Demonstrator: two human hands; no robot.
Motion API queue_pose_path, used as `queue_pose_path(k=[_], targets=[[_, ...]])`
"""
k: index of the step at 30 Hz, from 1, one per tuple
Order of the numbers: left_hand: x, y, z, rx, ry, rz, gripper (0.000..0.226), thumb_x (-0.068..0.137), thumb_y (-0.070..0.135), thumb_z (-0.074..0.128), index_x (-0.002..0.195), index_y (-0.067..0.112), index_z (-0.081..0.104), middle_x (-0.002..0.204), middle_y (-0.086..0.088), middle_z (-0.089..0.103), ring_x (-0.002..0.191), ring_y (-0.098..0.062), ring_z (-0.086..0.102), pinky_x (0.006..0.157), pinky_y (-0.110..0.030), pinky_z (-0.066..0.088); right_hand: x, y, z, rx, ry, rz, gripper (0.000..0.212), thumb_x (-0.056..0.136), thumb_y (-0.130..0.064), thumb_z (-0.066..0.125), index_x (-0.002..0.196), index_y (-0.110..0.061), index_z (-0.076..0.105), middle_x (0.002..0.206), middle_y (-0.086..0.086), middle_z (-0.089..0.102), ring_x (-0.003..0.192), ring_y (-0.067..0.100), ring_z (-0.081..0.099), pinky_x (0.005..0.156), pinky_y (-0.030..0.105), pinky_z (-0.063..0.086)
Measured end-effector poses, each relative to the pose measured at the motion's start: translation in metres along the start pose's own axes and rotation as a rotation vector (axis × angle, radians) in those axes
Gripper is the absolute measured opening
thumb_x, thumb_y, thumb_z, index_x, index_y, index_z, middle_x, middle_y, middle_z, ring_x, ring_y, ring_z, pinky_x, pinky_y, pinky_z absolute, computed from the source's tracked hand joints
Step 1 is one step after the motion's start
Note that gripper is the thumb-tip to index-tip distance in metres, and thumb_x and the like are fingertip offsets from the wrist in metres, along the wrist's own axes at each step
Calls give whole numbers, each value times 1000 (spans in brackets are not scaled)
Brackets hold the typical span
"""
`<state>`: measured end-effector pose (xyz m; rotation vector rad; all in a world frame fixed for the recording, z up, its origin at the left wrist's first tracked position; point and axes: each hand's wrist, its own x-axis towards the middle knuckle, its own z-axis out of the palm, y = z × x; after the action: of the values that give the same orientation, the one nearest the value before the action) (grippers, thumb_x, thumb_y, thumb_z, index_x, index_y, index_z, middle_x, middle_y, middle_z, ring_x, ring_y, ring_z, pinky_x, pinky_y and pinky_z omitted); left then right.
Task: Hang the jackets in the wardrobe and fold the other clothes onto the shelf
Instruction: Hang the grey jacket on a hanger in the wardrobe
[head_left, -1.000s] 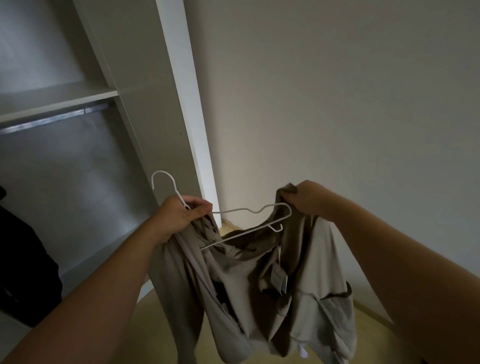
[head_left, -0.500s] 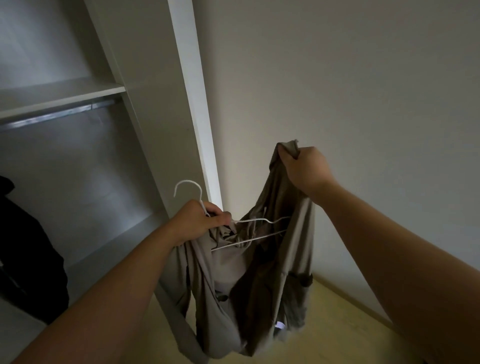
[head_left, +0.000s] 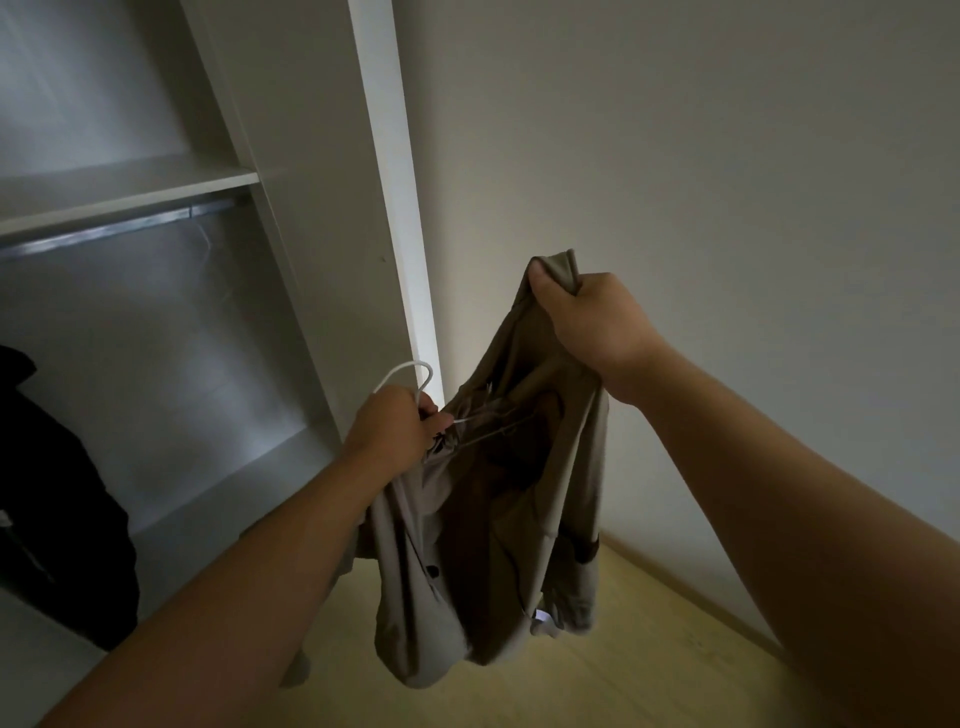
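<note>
One beige jacket (head_left: 498, 499) hangs in mid-air before the open wardrobe (head_left: 311, 218), bunched over a white wire hanger (head_left: 410, 371). Left hand (head_left: 392, 434) is fisted around the hanger's neck; right hand (head_left: 592, 322), higher, clenches a fold of the jacket. Inside, a rail (head_left: 119, 226) runs under a white shelf (head_left: 124, 189), with a dark garment (head_left: 57, 499) at left. Beyond are a pale wall (head_left: 701, 182) and light wooden floor (head_left: 623, 654).
</note>
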<state>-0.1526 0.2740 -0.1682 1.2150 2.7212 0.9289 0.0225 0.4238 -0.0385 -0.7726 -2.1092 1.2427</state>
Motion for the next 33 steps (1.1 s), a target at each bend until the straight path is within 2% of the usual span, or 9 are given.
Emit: queue_pose_path(k=[4,8,15,18,20,22,24,27,33], targets=[[3,6,-7,-22,-16,-13,23,92,37,70,89,15,79,81,-2,74,74,-17,67,75,-29,51,-16,-18,5,340,-84,79,59,87,-63,64,95,-4,71,88,12,69,86,26,69,90,56,58],[2,11,-20,-244,110,-2,12,88,33,76,79,25,75,73,7,72,69,-8,68,65,-23,47,-30,-7,6,585,-278,178,55,75,-50,75,111,-8,71,104,15,76,96,35,74,92,53,58],[2,23,-44,-385,236,163,20,83,25,81,69,35,71,79,18,68,80,1,65,73,-15,46,-53,43,7,-274,-745,-27,17,87,-35,65,101,-26,68,96,-6,70,90,13,67,79,29,53],[1,33,-46,-391,230,243,20,81,23,83,69,35,73,87,16,67,87,0,65,81,-12,46,-54,50,9,-275,-547,-79,22,92,-22,55,102,-29,74,92,-15,71,88,-1,65,82,25,51],[-1,39,-48,-382,224,276,21,81,25,83,69,39,72,91,14,68,91,0,65,84,-12,46,-53,55,7,-324,-149,-218,29,94,-17,51,107,-27,75,93,-17,67,93,-5,60,83,23,47],[-2,44,-50,-396,223,317,24,80,25,84,69,43,71,93,14,68,91,0,65,84,-12,46,-49,59,4,-647,171,-380,31,94,-29,52,121,-25,68,115,-5,61,118,15,51,97,33,40],[-3,50,-52,-403,220,364,25,79,24,84,69,42,71,92,16,68,90,1,66,81,-8,45,-43,61,1,-896,133,-370,44,99,-49,41,135,-28,56,133,-1,56,134,25,41,112,44,25],[-2,59,-53,-383,171,366,17,79,27,85,71,37,73,94,16,67,87,2,65,77,-5,42,-37,64,3,-1001,7,-402,44,105,-53,25,119,-28,59,102,-6,67,107,20,61,116,50,20],[11,55,-61,-237,9,335,26,83,31,80,101,37,62,101,20,65,94,5,61,78,-7,42,-26,76,9,-849,24,-419,39,108,-45,32,101,-19,60,81,-2,59,72,26,59,69,39,50]])
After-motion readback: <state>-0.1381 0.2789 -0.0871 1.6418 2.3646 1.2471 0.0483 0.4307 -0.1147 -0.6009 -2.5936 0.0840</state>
